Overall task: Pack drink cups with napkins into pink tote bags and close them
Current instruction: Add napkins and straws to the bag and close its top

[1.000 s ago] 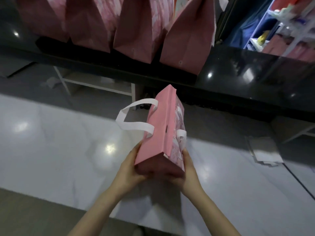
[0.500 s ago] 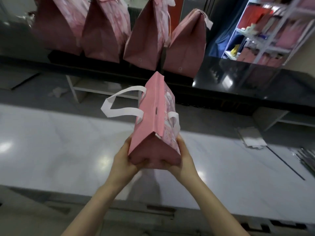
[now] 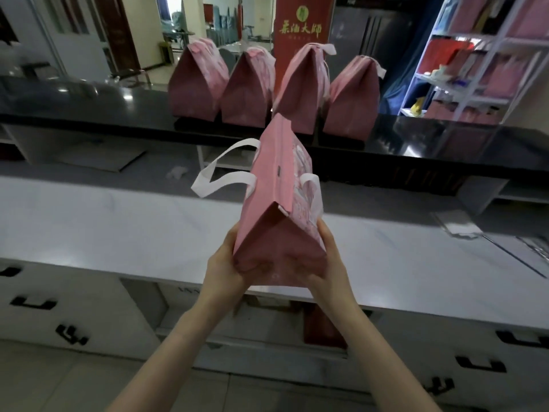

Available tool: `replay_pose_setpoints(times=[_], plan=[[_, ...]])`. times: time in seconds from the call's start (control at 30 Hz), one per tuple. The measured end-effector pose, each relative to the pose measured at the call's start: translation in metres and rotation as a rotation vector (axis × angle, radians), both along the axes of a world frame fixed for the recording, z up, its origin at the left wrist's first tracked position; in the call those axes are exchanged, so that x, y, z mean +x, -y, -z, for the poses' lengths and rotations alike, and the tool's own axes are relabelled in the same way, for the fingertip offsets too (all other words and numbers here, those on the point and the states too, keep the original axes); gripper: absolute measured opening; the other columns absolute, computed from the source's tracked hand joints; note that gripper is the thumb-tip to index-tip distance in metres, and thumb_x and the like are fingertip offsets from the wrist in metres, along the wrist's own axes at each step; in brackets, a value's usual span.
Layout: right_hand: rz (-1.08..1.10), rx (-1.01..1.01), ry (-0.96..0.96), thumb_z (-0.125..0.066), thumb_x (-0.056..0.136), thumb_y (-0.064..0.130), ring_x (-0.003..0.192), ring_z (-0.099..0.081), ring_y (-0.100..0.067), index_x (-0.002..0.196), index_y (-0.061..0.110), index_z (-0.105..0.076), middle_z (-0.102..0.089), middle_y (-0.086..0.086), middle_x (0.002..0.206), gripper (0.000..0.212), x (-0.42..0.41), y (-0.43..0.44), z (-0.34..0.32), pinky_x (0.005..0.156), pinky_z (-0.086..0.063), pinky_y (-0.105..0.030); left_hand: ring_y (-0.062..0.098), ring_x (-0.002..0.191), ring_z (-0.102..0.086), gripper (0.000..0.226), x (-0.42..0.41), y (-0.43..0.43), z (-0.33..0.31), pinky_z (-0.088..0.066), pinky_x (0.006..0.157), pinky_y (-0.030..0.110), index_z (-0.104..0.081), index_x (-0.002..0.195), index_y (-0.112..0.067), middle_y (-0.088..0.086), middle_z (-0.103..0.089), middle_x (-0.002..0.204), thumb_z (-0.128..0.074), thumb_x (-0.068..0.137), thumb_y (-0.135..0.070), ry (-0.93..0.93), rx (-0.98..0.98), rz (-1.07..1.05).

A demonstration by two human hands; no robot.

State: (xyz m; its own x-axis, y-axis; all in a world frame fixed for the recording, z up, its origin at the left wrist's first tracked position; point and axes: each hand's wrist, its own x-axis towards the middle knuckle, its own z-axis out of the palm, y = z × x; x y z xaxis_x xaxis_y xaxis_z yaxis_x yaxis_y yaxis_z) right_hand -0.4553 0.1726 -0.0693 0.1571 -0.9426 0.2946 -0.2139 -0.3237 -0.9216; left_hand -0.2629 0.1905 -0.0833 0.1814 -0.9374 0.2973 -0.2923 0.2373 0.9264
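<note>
Raised since 1 s ago, closed bag (image 3: 276, 209) was gripped at its base by left hand (image 3: 222, 270) & right hand (image 3: 331, 263), over white counter (image 3: 118, 221). Four packed bags (image 3: 246, 96) stood on black ledge (image 3: 89, 114); fifth prob. just needed placing.

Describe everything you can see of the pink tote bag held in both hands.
The pink tote bag looks like non-woven fabric, plain on one side and pale-patterned on the other. Its top is closed into a ridge with a small dark fastener. Its white strap handles loop out on each side. The left hand and right hand grip its near end, holding it above the white counter.
</note>
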Motion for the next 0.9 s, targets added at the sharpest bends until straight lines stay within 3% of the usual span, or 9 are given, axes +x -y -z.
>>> replay_pose_setpoints(times=[0.1, 0.2, 0.43, 0.63, 0.77, 0.9], plan=[[-0.028, 0.017, 0.043, -0.069, 0.068, 0.048, 0.131, -0.046, -0.016, 0.137, 0.057, -0.028, -0.044, 0.004, 0.143, 0.081, 0.038, -0.008, -0.012, 0.1, -0.049, -0.043, -0.005, 0.088, -0.065, 0.077, 0.037, -0.013, -0.014, -0.049, 0.062, 0.009, -0.05, 0.115, -0.057, -0.025, -0.068, 0.099, -0.088, 0.055, -0.027, -0.023, -0.015, -0.022], [-0.058, -0.01, 0.03, -0.068, 0.075, 0.045, 0.13, -0.046, -0.015, 0.145, 0.045, -0.028, -0.043, 0.004, 0.143, 0.08, 0.079, -0.005, -0.021, 0.099, -0.05, -0.042, 0.001, 0.093, -0.066, 0.078, 0.076, -0.018, -0.024, -0.054, 0.067, 0.016, -0.051, 0.123, -0.047, -0.019, -0.069, 0.103, -0.088, 0.056, -0.029, -0.035, -0.02, -0.038], [-0.126, -0.034, 0.052, -0.068, 0.075, 0.044, 0.122, -0.053, -0.013, 0.138, 0.053, -0.032, -0.05, 0.005, 0.137, 0.074, 0.194, 0.024, -0.041, 0.094, -0.053, -0.038, -0.002, 0.087, -0.066, 0.076, 0.189, 0.0, -0.044, -0.052, 0.06, 0.013, -0.051, 0.119, -0.046, -0.024, -0.068, 0.097, -0.087, 0.052, -0.034, -0.013, -0.055, -0.102], [-0.122, -0.069, 0.032, -0.067, 0.076, 0.039, 0.119, -0.055, -0.012, 0.142, 0.044, -0.032, -0.054, 0.006, 0.134, 0.075, 0.298, 0.057, -0.054, 0.092, -0.053, -0.032, 0.007, 0.089, -0.065, 0.079, 0.293, 0.035, -0.058, -0.055, 0.061, 0.019, -0.056, 0.122, -0.033, -0.019, -0.067, 0.095, -0.079, 0.047, -0.041, -0.057, -0.089, -0.114], [-0.113, -0.052, 0.059, -0.066, 0.077, 0.038, 0.117, -0.056, -0.008, 0.139, 0.049, -0.032, -0.053, 0.007, 0.134, 0.072, 0.354, 0.076, -0.058, 0.082, -0.052, -0.015, -0.003, 0.091, -0.063, 0.077, 0.352, 0.061, -0.063, -0.054, 0.064, 0.018, -0.053, 0.121, -0.047, -0.027, -0.065, 0.099, -0.08, 0.049, -0.044, 0.002, -0.089, -0.113], [-0.091, -0.057, 0.044, -0.063, 0.078, 0.035, 0.121, -0.053, -0.011, 0.143, 0.041, -0.032, -0.051, 0.006, 0.137, 0.072, 0.396, 0.103, -0.065, 0.091, -0.052, -0.022, -0.007, 0.093, -0.063, 0.08, 0.395, 0.091, -0.067, -0.052, 0.064, 0.012, -0.049, 0.123, -0.053, -0.028, -0.065, 0.104, -0.087, 0.054, -0.036, 0.019, -0.08, -0.078]])
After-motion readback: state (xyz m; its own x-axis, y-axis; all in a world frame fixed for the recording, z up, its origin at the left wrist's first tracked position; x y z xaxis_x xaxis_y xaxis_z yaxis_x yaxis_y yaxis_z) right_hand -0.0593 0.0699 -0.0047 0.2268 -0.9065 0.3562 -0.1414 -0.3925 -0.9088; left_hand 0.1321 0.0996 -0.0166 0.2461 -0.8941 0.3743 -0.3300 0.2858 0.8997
